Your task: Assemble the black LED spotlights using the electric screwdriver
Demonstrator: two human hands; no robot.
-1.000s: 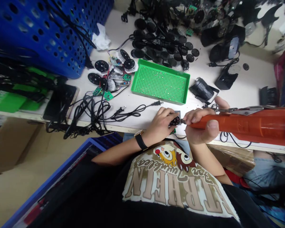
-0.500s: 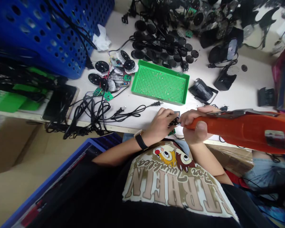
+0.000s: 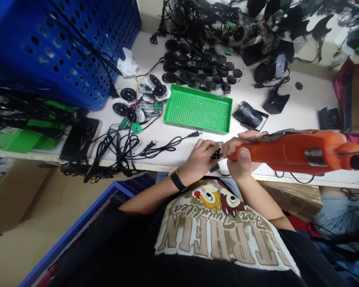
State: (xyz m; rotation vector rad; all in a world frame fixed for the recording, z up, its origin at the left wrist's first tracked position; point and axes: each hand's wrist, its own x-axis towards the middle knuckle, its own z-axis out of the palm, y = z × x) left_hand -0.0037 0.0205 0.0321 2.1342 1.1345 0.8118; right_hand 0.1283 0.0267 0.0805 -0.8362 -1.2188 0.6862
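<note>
Left hand [image 3: 199,159] holding dark part [image 3: 216,154]; right hand [image 3: 241,158] gripping orange driver [image 3: 287,152], three o'clock; work seemingly unfinished; metal bits [image 3: 196,99] left in green tray [image 3: 197,128], eleven o'clock.

Elongated orange plastic power tool [image 3: 287,152] is showing a silver panel [image 3: 314,157]; shallow rectangular green plastic tray [image 3: 197,127], a fine hole grid. Blue plastic crate [image 3: 77,75] is repeating round holes. Black fabric shirt [image 3: 122,247] is carrying yellow, brown, cream cartoon print [image 3: 209,196].
</note>
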